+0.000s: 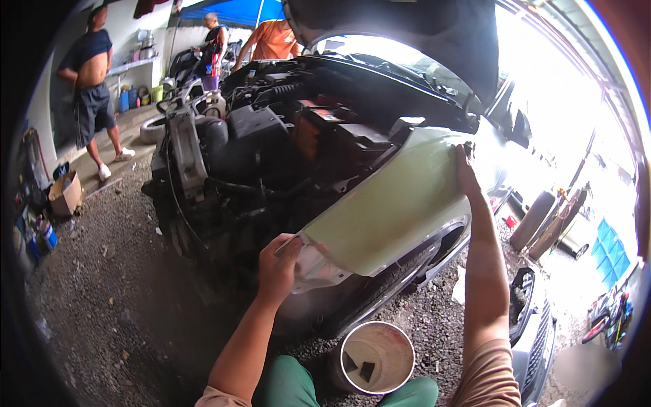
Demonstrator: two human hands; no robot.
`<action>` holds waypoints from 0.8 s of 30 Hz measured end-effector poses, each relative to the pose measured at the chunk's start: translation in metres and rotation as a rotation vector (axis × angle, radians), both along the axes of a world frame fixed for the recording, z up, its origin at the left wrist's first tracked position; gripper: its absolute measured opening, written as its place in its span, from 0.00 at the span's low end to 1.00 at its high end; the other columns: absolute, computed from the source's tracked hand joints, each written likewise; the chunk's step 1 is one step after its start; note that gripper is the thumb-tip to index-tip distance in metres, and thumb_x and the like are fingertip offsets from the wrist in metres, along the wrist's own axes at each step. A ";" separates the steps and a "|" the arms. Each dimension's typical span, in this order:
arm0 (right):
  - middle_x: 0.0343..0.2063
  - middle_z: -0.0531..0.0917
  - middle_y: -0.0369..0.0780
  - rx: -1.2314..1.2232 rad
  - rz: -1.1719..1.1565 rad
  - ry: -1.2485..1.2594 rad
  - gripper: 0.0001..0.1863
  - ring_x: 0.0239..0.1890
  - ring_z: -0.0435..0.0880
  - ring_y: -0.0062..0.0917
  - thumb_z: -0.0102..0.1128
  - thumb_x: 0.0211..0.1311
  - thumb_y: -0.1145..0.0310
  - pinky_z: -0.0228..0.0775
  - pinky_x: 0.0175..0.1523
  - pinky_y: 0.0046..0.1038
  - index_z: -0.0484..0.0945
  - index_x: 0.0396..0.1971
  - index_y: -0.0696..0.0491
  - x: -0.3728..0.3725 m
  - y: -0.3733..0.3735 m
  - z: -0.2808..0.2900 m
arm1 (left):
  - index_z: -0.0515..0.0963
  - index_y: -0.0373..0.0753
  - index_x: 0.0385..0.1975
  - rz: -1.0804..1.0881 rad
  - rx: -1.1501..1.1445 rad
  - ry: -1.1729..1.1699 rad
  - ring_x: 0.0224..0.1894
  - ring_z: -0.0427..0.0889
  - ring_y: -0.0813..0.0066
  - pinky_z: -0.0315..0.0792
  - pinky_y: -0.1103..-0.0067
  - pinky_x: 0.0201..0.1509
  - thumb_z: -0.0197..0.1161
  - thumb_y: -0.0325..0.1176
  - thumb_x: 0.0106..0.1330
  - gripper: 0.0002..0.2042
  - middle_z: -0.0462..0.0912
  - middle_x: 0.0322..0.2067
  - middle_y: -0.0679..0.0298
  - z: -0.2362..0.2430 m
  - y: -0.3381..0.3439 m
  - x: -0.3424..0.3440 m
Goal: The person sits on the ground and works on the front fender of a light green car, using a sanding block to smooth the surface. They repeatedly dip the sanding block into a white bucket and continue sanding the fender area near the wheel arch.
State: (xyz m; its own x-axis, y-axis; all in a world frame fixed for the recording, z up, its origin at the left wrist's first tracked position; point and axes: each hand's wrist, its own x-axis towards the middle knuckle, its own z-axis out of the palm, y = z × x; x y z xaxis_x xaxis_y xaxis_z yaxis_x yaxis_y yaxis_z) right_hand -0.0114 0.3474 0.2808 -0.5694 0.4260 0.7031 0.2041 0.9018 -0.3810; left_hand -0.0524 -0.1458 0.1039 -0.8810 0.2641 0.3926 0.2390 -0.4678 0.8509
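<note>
A car's front fender [400, 193], coated pale green with bare whitish patches at its front tip, stretches across the middle in front of me. My left hand [279, 266] is closed around that front tip, fingers curled over the edge. Further along, my right hand [466, 173] presses against the upper rear part of the fender. A small dark piece [468, 146] shows at its fingertips, too small to make out. Between my green-clad knees stands a whitish bucket [409, 353] with dark flat pieces [367, 370] inside.
The engine bay [261, 129] lies open beyond the fender, under a raised hood [407, 34]. A wheel arch [434, 254] curves below. A detached bumper [539, 332] lies on the gravel at right. People [93, 74] stand at the back, near a cardboard box [66, 193].
</note>
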 end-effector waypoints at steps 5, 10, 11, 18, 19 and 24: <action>0.74 0.48 0.52 0.266 0.031 -0.084 0.37 0.76 0.46 0.45 0.47 0.72 0.53 0.36 0.78 0.41 0.49 0.74 0.55 -0.010 -0.212 -0.037 | 0.81 0.35 0.35 0.058 -0.079 -0.006 0.23 0.71 0.91 0.65 0.86 0.26 0.61 0.41 0.71 0.13 0.76 0.21 0.75 -0.006 -0.025 -0.007; 0.75 0.47 0.49 0.398 0.178 -0.149 0.38 0.77 0.43 0.42 0.47 0.69 0.57 0.34 0.79 0.40 0.47 0.76 0.48 0.029 -0.227 -0.035 | 0.82 0.34 0.35 0.016 -0.064 0.022 0.22 0.70 0.91 0.65 0.85 0.25 0.61 0.39 0.71 0.13 0.76 0.18 0.73 -0.003 -0.017 -0.006; 0.75 0.46 0.49 0.264 0.230 -0.109 0.35 0.78 0.42 0.41 0.41 0.74 0.55 0.34 0.79 0.38 0.46 0.75 0.50 0.024 -0.192 -0.028 | 0.82 0.34 0.35 0.009 -0.063 0.031 0.22 0.70 0.91 0.65 0.84 0.25 0.61 0.39 0.71 0.13 0.76 0.18 0.73 0.000 -0.016 -0.004; 0.61 0.66 0.46 -0.156 0.067 -0.232 0.33 0.63 0.63 0.34 0.43 0.73 0.46 0.53 0.68 0.35 0.63 0.67 0.54 -0.004 -0.164 -0.040 | 0.81 0.34 0.37 0.027 -0.071 0.038 0.23 0.71 0.90 0.65 0.84 0.27 0.62 0.39 0.71 0.12 0.76 0.18 0.72 -0.006 -0.019 -0.009; 0.74 0.53 0.49 0.227 0.104 -0.081 0.34 0.76 0.48 0.41 0.47 0.74 0.55 0.38 0.78 0.39 0.53 0.74 0.51 -0.001 -0.259 -0.048 | 0.81 0.34 0.36 0.050 -0.078 0.030 0.23 0.71 0.90 0.65 0.85 0.27 0.62 0.39 0.71 0.12 0.76 0.18 0.73 -0.007 -0.026 -0.011; 0.70 0.63 0.48 0.089 0.217 -0.070 0.32 0.70 0.64 0.38 0.45 0.74 0.55 0.55 0.72 0.36 0.56 0.73 0.51 0.021 -0.199 -0.030 | 0.81 0.35 0.36 -0.021 -0.048 -0.022 0.24 0.71 0.90 0.65 0.85 0.27 0.62 0.40 0.71 0.13 0.76 0.20 0.74 -0.003 -0.012 -0.004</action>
